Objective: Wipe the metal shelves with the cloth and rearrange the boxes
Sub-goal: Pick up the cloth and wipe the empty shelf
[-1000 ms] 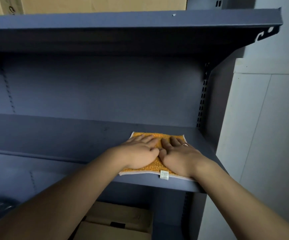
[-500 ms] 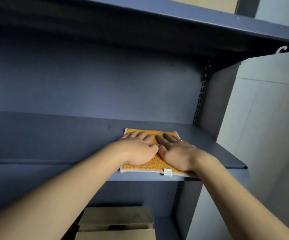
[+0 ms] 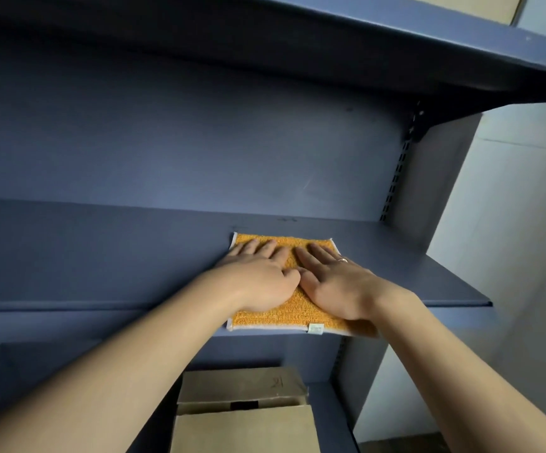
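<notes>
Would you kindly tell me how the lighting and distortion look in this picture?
Head view: dim overall, with the underside of the upper shelf in deep shadow; the orange cloth under the left hand and right hand is clearly lit. Head view: the wide-angle lens slants the wiped shelf and stretches the forearms near the bottom corners; no glare shows.

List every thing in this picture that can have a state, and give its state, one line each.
orange cloth: spread flat on the middle shelf, its near edge at the shelf's front lip.
left hand: palm down, fingers straight, pressing the cloth.
right hand: palm down, fingers straight, pressing the cloth beside the left hand.
middle shelf: bears the cloth.
cardboard boxes: standing on the lower shelf, below the cloth.
</notes>
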The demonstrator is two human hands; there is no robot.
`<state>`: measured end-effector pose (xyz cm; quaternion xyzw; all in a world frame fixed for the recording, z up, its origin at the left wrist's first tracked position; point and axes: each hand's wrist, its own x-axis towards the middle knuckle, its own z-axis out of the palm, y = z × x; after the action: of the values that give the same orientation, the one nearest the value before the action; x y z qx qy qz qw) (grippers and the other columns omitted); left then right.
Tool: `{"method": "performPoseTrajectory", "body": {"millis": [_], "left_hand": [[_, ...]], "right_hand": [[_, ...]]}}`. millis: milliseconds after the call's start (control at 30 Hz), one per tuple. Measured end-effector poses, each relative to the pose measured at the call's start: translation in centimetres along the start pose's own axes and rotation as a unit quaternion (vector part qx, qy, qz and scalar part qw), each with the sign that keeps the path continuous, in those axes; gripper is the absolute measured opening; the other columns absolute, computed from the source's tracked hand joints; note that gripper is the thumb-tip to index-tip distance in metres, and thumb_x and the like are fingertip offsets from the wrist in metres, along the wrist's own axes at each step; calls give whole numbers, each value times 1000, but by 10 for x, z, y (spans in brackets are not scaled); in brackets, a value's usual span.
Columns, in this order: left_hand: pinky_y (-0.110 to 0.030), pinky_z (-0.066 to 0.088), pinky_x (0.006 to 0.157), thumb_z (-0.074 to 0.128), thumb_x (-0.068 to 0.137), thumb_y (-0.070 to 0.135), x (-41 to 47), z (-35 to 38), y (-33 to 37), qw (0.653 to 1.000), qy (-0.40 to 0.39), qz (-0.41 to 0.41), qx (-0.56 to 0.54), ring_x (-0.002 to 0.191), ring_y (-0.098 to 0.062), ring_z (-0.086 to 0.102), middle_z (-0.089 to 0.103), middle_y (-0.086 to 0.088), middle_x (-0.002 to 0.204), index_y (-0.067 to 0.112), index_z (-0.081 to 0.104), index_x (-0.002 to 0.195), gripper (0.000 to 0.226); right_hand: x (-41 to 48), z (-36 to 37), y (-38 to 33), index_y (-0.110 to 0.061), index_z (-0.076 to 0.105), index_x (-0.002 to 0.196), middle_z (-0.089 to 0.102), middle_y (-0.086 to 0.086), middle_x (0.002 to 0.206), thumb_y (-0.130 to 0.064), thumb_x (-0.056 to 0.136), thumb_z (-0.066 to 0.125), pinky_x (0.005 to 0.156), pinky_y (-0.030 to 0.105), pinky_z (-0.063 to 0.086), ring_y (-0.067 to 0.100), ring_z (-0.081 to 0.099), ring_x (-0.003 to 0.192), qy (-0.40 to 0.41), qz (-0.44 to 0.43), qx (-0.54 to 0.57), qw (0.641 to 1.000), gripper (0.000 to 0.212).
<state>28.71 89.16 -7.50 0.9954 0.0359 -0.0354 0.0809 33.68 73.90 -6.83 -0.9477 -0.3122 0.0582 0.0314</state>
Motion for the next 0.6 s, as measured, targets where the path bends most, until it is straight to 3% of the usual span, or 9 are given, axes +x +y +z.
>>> {"method": "performPoseTrajectory", "body": {"millis": [600], "left_hand": [[-34, -7, 125, 12, 106, 46, -4, 1, 7, 1000, 10, -11, 9, 152, -4, -16, -14, 21, 165, 41, -4, 159, 56]], "right_hand": [[5, 6, 11, -22, -5, 163, -9, 7, 170, -57, 104, 9, 126, 39, -2, 23, -9, 157, 9, -39, -17, 999, 69]]}}
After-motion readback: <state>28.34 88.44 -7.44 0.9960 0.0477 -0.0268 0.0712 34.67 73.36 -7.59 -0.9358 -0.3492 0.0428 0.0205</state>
